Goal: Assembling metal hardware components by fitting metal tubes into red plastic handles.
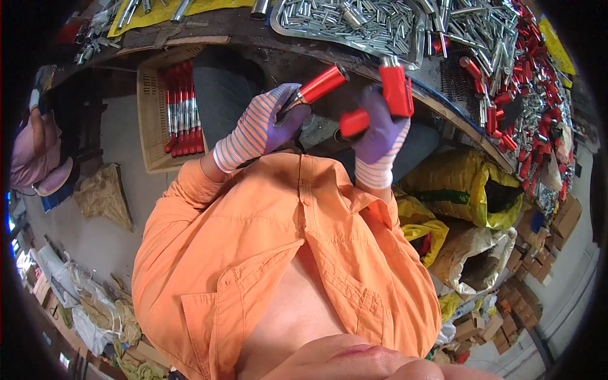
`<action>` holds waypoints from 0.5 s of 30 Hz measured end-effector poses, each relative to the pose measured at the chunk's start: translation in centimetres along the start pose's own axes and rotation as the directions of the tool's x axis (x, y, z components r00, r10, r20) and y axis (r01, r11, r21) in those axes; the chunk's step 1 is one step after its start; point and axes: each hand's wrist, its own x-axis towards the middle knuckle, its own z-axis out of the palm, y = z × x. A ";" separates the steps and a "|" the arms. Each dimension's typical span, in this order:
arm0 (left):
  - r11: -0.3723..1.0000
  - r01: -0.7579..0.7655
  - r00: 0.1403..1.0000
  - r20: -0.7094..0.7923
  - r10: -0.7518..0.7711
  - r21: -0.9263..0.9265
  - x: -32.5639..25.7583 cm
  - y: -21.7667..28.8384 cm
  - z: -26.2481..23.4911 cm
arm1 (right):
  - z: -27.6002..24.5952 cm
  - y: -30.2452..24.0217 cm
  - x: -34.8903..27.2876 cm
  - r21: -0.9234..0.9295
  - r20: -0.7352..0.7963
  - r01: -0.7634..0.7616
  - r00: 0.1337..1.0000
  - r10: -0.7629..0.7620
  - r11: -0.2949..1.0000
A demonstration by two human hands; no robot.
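Note:
My left hand (271,119), in a striped glove with a purple palm, is closed around a red cylindrical handle with a silver collar (322,83). Its dark, open end tilts up to the right. My right hand (382,130), gloved the same way and slightly blurred, grips a red angular tool with a silver nose (396,88). That nose points up toward the bench, and a red rounded part of it sticks out left of the hand. The two held things are apart, in front of my chest.
On the bench edge sits a metal tray (278,25) full of small silver pins. Red and silver parts (506,101) pile up at right. A plastic crate (149,126) at left holds several red-and-silver tools (182,107). Yellow sacks (453,183) stand at right; another person (44,145) is far left.

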 end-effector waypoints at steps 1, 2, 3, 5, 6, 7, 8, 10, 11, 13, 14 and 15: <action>0.996 0.052 0.999 0.012 -0.051 -0.076 0.0 -0.1 -0.2 | -1.6 -0.3 0.1 -0.029 0.073 -0.015 0.997 0.017 0.999; 0.996 0.053 0.999 0.011 -0.053 -0.074 0.0 -0.2 -0.6 | -2.5 -0.3 0.1 -0.210 0.069 0.098 0.994 -0.085 0.973; 0.998 0.012 1.000 0.018 -0.010 -0.056 0.1 -0.5 -1.0 | -3.2 -0.5 0.1 -0.384 0.082 0.203 0.979 -0.186 0.901; 1.000 0.010 0.994 0.113 -0.010 -0.006 0.2 -0.5 -2.1 | -5.2 -2.9 0.3 -0.410 0.135 0.130 0.987 -0.081 0.903; 1.000 -0.027 0.992 0.124 0.025 0.015 0.1 -0.5 -2.6 | -6.2 -4.1 0.8 -0.310 0.195 0.062 0.981 -0.001 0.949; 0.997 -0.069 0.988 0.142 0.064 0.033 0.2 -0.5 -2.9 | -5.8 -5.9 1.2 -0.312 0.276 0.057 0.961 0.032 0.948; 0.988 -0.147 0.980 0.144 0.139 0.046 0.2 -0.6 -3.0 | -5.2 -7.9 1.8 -0.420 0.383 0.079 0.918 0.098 0.904; 0.995 -0.101 0.972 0.217 0.095 0.018 0.3 -0.2 -3.5 | -4.2 -9.7 3.0 -0.533 0.433 -0.021 0.852 0.295 0.846; 0.998 -0.054 0.958 0.283 0.055 -0.011 0.4 0.0 -3.8 | -4.1 -10.1 3.9 -0.601 0.483 -0.032 0.782 0.394 0.799; 0.996 -0.086 0.928 0.360 0.093 -0.035 0.6 -0.2 -4.3 | -3.8 -10.2 5.0 -0.642 0.518 -0.112 0.667 0.536 0.759; 0.991 -0.117 0.894 0.429 0.131 -0.059 0.8 -0.5 -4.5 | -4.0 -10.2 5.2 -0.606 0.500 -0.265 0.606 0.619 0.750; 0.994 -0.072 0.846 0.523 0.106 -0.085 1.1 -0.9 -4.7 | -3.9 -10.4 5.2 -0.676 0.569 -0.041 0.605 0.557 0.736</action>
